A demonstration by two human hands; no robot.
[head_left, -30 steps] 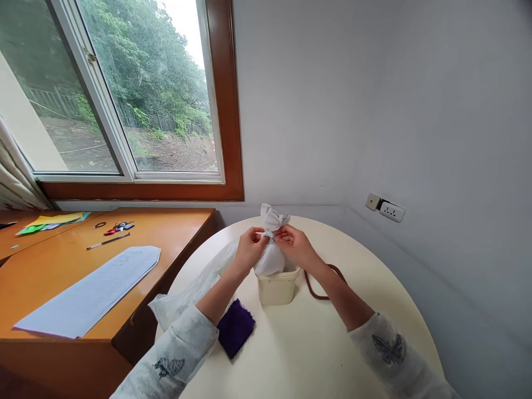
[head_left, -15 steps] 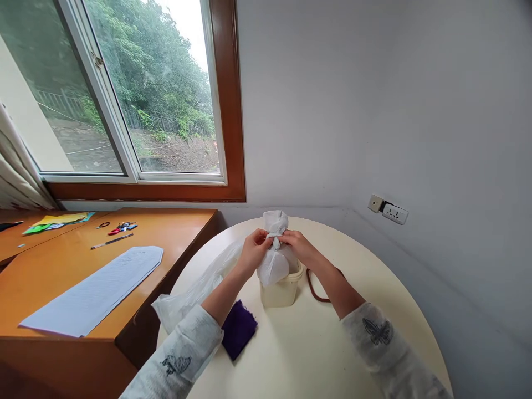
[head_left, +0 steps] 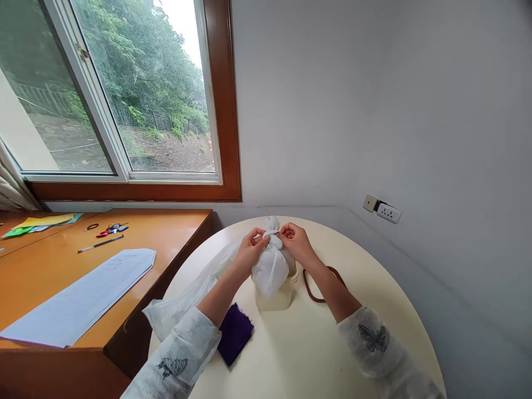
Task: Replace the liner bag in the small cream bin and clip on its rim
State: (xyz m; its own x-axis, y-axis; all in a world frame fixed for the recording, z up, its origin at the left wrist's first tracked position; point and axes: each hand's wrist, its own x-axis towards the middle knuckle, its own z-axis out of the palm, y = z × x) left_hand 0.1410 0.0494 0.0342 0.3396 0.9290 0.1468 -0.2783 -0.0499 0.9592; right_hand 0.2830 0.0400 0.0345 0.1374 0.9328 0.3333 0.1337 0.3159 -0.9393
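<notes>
Bulging below left grip (head_left: pixel 250 247) and right grip (head_left: pixel 298 244) is a white bag (head_left: pixel 271 272).

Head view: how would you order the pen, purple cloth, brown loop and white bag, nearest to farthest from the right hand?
1. White bag: at the right hand's fingertips.
2. Brown loop: on the table, right of the white bag.
3. Purple cloth: on the table, toward the front left.
4. Pen: far left, on the desk.

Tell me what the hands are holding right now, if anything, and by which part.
A white bag, pinched at its gathered, twisted neck by the left hand on one side and the right hand on the other.
</notes>
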